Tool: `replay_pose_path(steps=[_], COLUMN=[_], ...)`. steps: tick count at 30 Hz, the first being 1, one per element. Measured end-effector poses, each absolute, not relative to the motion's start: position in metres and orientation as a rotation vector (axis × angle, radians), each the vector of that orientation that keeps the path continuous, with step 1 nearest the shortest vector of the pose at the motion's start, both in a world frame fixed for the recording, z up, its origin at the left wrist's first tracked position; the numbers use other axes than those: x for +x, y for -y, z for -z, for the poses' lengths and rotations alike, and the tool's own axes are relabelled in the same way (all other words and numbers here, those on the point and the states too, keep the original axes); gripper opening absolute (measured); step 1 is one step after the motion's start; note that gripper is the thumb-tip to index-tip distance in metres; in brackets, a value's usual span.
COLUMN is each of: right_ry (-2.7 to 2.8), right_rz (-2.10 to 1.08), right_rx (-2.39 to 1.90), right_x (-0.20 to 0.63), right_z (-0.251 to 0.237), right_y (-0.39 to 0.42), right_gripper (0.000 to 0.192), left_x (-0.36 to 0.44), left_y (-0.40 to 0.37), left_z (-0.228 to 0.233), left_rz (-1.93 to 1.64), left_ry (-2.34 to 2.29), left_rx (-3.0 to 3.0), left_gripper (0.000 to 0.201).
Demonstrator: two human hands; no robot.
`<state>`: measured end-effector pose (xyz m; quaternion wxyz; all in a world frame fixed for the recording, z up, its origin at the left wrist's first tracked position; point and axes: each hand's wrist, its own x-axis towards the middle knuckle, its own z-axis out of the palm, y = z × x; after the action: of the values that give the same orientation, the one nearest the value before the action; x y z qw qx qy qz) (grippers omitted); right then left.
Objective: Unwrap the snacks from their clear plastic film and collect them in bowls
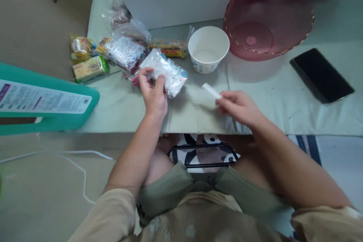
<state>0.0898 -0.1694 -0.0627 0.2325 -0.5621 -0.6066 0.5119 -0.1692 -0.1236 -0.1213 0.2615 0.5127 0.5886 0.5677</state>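
In the head view my left hand (154,92) is closed, thumb and fingers gripping a packet in clear crinkled plastic (171,73). White and blue print shows through the wrap; its contents cannot be made out. My right hand (238,107) pinches a short white stick-shaped thing (211,91), which points up and left. A blurred, see-through patch, perhaps plastic film, lies between the two hands. Just beyond them stands a white paper bowl (206,51) with blue print, its inside facing me. More plastic-wrapped snack packs (127,51) are heaped past my left hand.
A pink see-through basin (255,51) with a gold rim stands at the back right. Nearer lies a black phone (323,75). A green container (53,102) is at the left, by a cardboard box (42,22). Small yellow snack packs (82,49) lie beside the box.
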Motion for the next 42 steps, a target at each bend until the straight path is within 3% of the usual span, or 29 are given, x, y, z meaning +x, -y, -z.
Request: replay_pose_path(steps=[3, 5, 11, 14, 19, 21, 26, 30, 33, 37, 42], right_ry=[1.726, 1.824, 1.962, 1.982, 1.775, 1.795, 2.225, 2.255, 2.262, 2.354, 2.452], right_rz=[-0.761, -0.543, -0.473, -0.402, 0.013, -0.001, -0.459, -0.373, -0.311, -0.302, -0.313], right_rx=[-1.645, -1.617, -1.534, -1.659, -1.928, -1.760, -1.041, -1.126, -1.266, -1.269, -1.120], right_x=[0.110, 0.119, 0.141, 0.155, 0.161, 0.152, 0.112, 0.091, 0.087, 0.087, 0.091], right_z=[0.070, 0.075, 0.085, 0.091, 0.092, 0.086, 0.080, 0.088, 0.092, 0.092, 0.076], right_y=[0.157, 0.151, 0.149, 0.147, 0.146, 0.150, 0.164, 0.162, 0.157, 0.155, 0.168], right_gripper=[0.020, 0.014, 0.019, 0.019, 0.033, 0.033, 0.023, 0.035, 0.041, 0.032, 0.022], left_x=[-0.149, -0.136, -0.154, -0.182, -0.204, -0.201, -0.191, -0.192, -0.188, -0.177, -0.176], left_y=[0.137, 0.147, 0.148, 0.133, 0.128, 0.133, 0.142, 0.140, 0.141, 0.144, 0.135], left_z=[0.119, 0.115, 0.107, 0.113, 0.123, 0.125, 0.115, 0.094, 0.081, 0.076, 0.084], left_rz=[-1.456, -1.412, -1.387, -1.416, -1.358, -1.246, -0.905, -1.079, -0.873, -0.880, -1.132], left_ry=[-1.543, -1.498, -1.496, -1.547, -1.600, -1.537, -1.339, -1.458, -1.314, -1.301, -1.521], left_rx=[1.431, 1.528, 1.782, 1.702, 1.646, 1.620, 1.639, 1.914, 2.106, 1.968, 1.484], left_gripper=[0.053, 0.063, 0.083, 0.074, 0.062, 0.061, 0.049, 0.056, 0.057, 0.032, 0.033])
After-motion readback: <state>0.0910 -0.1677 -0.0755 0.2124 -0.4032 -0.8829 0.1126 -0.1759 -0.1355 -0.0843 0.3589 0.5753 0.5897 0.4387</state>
